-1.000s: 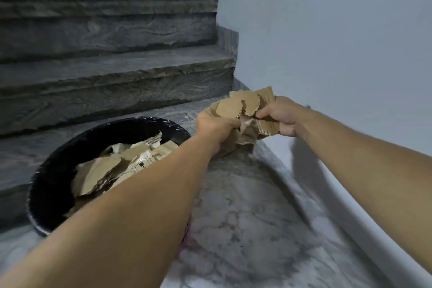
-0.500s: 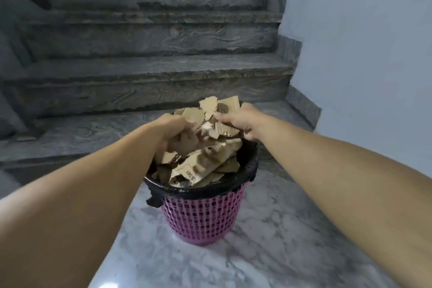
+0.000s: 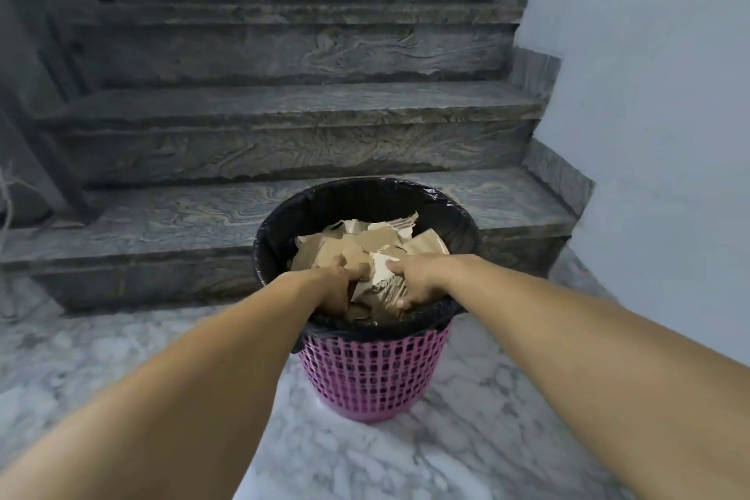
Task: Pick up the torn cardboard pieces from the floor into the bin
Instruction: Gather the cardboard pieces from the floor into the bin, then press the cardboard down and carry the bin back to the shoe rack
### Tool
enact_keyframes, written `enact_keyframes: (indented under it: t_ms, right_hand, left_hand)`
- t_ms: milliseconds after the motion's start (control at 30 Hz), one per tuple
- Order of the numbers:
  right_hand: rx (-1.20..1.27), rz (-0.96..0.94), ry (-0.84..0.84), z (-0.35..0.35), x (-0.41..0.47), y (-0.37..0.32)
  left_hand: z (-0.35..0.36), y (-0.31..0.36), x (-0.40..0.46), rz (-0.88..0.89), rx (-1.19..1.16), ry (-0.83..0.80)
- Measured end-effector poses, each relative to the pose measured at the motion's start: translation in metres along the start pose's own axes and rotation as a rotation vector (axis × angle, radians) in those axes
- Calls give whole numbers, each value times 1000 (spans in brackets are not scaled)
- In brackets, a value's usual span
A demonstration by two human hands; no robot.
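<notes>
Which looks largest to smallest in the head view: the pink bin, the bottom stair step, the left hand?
1. Bottom stair step, widest by far.
2. Pink bin.
3. Left hand, smallest, partly buried in the cardboard pieces.

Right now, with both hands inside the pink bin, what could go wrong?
1. The torn brown cardboard pieces are piled near the rim of the black plastic liner; lifting the left hand and right hand out may drag some onto the grey marble floor.
2. Pressing down might push the liner off the pink plastic lattice bin.
</notes>
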State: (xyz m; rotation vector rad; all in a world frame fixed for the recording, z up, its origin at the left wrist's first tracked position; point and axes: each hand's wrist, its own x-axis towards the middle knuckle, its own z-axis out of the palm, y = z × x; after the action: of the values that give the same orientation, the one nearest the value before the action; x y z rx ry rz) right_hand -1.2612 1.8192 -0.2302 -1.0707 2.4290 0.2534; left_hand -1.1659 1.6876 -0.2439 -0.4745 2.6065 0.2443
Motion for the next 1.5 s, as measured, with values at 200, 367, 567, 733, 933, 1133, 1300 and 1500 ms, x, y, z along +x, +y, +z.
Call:
enact_keyframes:
  t_ms: [200,367,567,733,933,1133,1300,1500]
  right_hand:
    - [-91,2,-100,8,14,-2]
    - [-17,14,59,6,11,2]
    - [54,34,162,12,31,0]
    - [20,-28,170,7,37,1]
    - [-28,-99,152,-30,9,21]
    - [143,-12,414,-69,-33,48]
    - [640,426,195,-82,-66,66]
    - [1126,609,-154,-65,-61,72]
  left_hand:
    - [1,2,5,-36,59,-170]
    - [0,2,3,-59,36,-232]
    - [-5,10,0,-47,68,-285]
    - [-5,11,10,-96,51,-276]
    - [-22,11,-9,-95,-179,-104]
    - [-62,6,-37,-265,-20,122]
    - [-89,-5,-58,-455,-147,158]
    - [-92,-33,-41,-646,-472,147]
